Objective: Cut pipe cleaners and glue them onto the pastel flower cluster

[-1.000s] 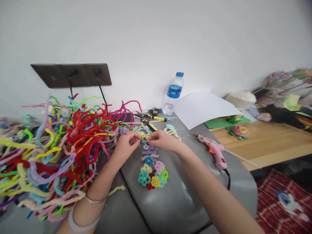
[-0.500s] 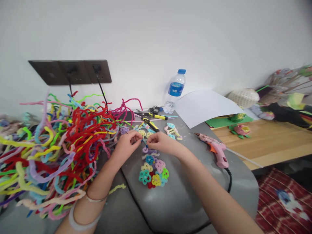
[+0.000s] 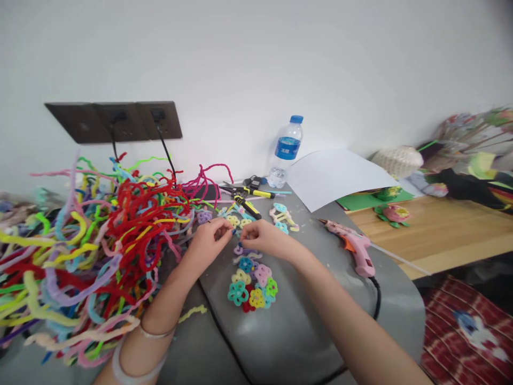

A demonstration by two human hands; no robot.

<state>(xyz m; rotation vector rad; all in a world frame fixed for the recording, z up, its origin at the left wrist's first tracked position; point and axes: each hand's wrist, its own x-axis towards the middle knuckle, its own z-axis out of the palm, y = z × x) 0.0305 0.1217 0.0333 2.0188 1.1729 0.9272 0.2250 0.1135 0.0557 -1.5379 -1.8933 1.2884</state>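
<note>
Pipe-cleaner flowers (image 3: pixel 256 297) lie clustered on the grey table (image 3: pixel 296 331) just below both hands, presumably for easy reach. The left hand (image 3: pixel 210 239) and right hand (image 3: pixel 260 237) pinch close together, apart; whether their fingertips grip anything, I cannot tell. Leftward, a pipe-cleaner heap (image 3: pixel 152 208) crowds the arm; rightward, tabletop runs past the glue gun (image 3: pixel 363 255) to a curved edge. Pliers (image 3: pixel 247 206) lie beyond.

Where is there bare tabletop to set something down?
Gray tabletop lies mostly bare between flower cluster and right forearm, and between that forearm and the glue gun. Crowded: left, under the pipe-cleaner heap, and around the yellow-handled tools.
</note>
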